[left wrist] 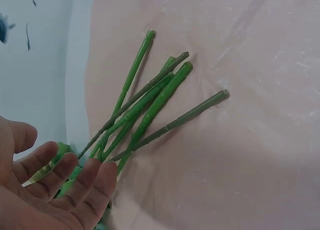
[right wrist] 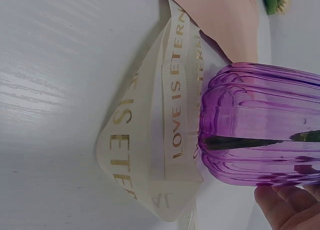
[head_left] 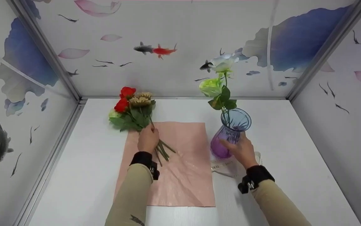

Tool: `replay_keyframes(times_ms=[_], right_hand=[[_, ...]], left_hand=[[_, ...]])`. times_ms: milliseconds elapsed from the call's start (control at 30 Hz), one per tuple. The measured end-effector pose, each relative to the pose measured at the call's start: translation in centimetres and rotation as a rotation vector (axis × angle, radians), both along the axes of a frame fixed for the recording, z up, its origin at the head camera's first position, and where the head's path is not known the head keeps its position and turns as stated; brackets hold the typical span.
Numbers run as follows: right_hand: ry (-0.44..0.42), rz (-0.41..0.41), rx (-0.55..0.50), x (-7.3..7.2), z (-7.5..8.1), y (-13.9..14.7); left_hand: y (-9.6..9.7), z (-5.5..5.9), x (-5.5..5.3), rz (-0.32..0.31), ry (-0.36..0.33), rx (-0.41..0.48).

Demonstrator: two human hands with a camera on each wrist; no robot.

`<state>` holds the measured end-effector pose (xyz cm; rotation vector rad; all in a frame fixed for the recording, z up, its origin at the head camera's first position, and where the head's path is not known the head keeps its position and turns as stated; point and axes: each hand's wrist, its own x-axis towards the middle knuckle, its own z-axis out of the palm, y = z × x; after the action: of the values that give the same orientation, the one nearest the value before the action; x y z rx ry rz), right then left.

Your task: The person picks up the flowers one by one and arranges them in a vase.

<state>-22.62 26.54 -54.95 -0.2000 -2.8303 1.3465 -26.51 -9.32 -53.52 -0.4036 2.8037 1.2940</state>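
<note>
My left hand is at the bundle of artificial flowers, its fingers loosely bent and spread beside the green stems in the left wrist view. Red roses, tan blooms and dark leaves fan out beyond it. The stems lie on pink wrapping paper. On the right, my right hand grips a glass vase, blue at the rim and purple below. A white flower and a light green flower stand in it. In the right wrist view, fingertips touch the purple glass.
A cream ribbon with gold lettering lies folded on the white table beside the vase base. Printed panels with fish and petals enclose the table at the back and both sides.
</note>
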Motion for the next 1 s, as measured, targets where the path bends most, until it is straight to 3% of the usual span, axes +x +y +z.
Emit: replay_keyframes(times_ms=[333,767,1000], right_hand=[[0.012,0.002,-0.004,0.0,0.1,0.0],[0.001,0.002,-0.013,0.0,0.1,0.0],[0.008,-0.004,-0.008,0.1,0.0,0.0]], left_hand=[[-0.8,-0.6,0.3,-0.035,-0.012,0.016],[-0.9,-1.6,-0.1,-0.084,-0.114,-0.049],[-1.0,-2.1,0.2,-0.129,-0.151,-0.114]])
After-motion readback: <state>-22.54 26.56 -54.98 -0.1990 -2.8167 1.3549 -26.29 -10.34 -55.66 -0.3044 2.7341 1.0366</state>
